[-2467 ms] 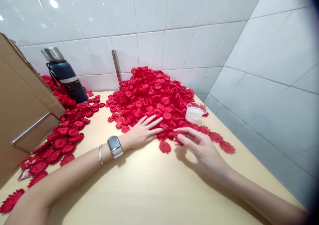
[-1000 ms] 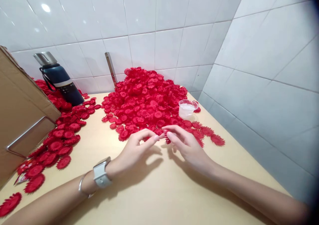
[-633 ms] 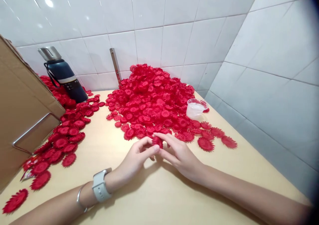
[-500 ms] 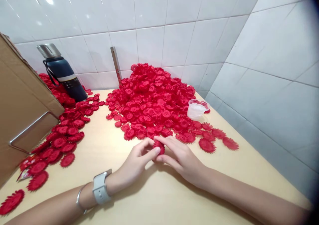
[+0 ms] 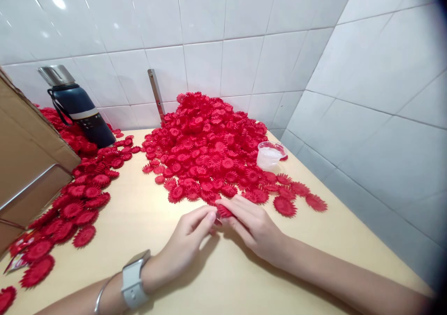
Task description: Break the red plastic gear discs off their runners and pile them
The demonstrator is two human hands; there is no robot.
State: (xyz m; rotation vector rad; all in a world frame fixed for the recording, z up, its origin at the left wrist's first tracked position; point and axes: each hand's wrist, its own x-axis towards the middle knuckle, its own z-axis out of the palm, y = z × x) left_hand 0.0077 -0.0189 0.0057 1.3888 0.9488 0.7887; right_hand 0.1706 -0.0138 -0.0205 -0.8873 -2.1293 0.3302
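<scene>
Above the table, near the front of a large heap, my right hand (image 5: 256, 224) grips a red fringed disc (image 5: 225, 211) like a flower rosette, between thumb and fingers. My left hand (image 5: 193, 231), with a pale watch and a bangle on its wrist, is closed in a pinch at the disc's left side. A small dark red piece (image 5: 218, 222) shows at its fingertips; whether it is part of the disc I cannot tell. Just behind the hands lies the heap of red fringed discs (image 5: 206, 152), all of similar look.
A clear plastic cup (image 5: 269, 157) stands at the heap's right edge. More red discs (image 5: 82, 208) trail along the left beside a cardboard box (image 5: 31, 152). A dark blue flask (image 5: 82, 110) stands behind them. Tiled walls bound the table (image 5: 279, 273) behind and right.
My left hand has drawn slightly left and down from the disc, and a small dark red piece shows at its fingertips. The disc has tilted flatter in my right hand. The view has shifted slightly.
</scene>
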